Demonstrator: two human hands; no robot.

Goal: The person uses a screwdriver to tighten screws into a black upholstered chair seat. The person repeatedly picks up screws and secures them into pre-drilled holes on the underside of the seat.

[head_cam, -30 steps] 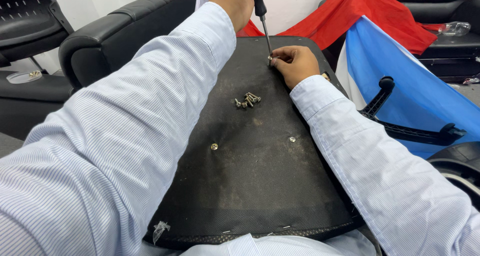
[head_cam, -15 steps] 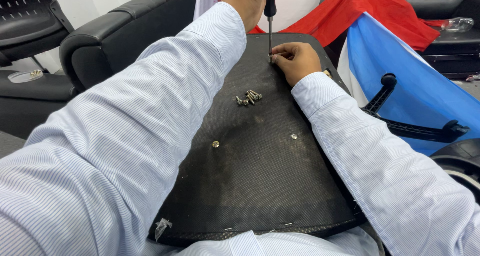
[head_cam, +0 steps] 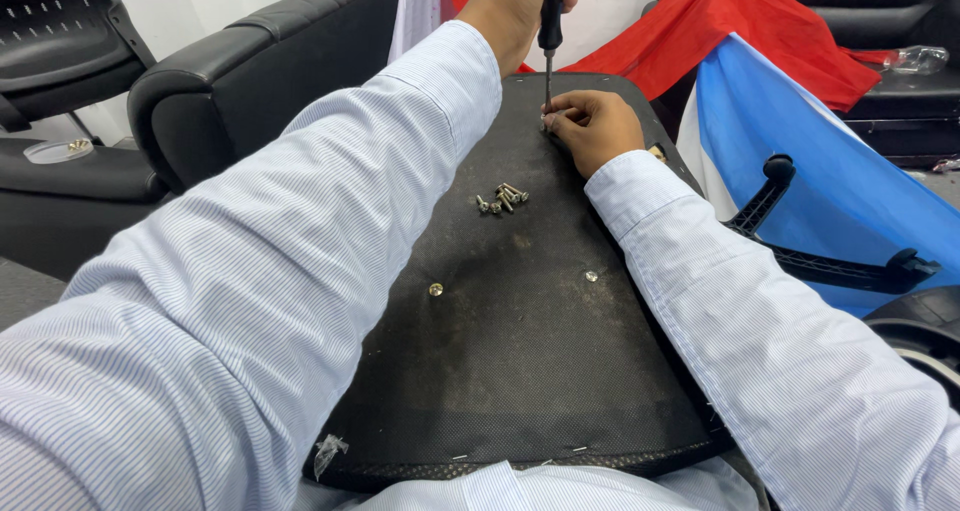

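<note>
Left hand (head_cam: 515, 1) gripping screwdriver (head_cam: 549, 31) — right hand (head_cam: 592, 126) pinching its tip on black seat panel (head_cam: 530, 361) — loose screws (head_cam: 501, 199) nearby.

Bright, even indoor light; sharp focus.

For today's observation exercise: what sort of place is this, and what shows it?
Probably a chair repair or assembly workshop: an upturned black seat base, loose screws on it, a screwdriver in the left hand, office chairs around.

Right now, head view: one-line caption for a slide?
Left hand holds a screwdriver upright on a black seat base, right hand steadying its tip, loose screws nearby.
</note>
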